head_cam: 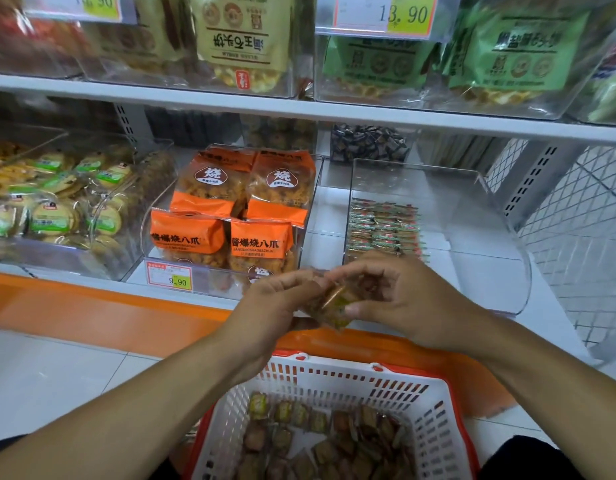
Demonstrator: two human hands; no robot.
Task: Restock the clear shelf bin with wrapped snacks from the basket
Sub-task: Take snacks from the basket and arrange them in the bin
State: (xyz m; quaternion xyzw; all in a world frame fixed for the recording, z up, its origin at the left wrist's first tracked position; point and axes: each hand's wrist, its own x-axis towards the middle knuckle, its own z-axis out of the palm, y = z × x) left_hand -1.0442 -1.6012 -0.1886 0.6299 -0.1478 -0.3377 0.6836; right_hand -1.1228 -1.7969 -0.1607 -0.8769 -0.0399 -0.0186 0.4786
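So both hands, left hand [282,303] and right hand [400,299], pinch a bunch of wrapped snacks [334,303] together above the white basket [334,382], just near of the clear bin [472,209].

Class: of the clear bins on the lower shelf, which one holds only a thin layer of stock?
The rightmost clear bin, behind the hands: one flat layer of small wrapped snacks; the others are piled full.

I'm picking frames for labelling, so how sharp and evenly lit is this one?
Head view: the hands and held snacks are motion-blurred; the top-left shelf is soft; wide-angle distortion bends the shelf edge; glare streaks the clear bin; lighting is otherwise even, and the orange packs read sharply.
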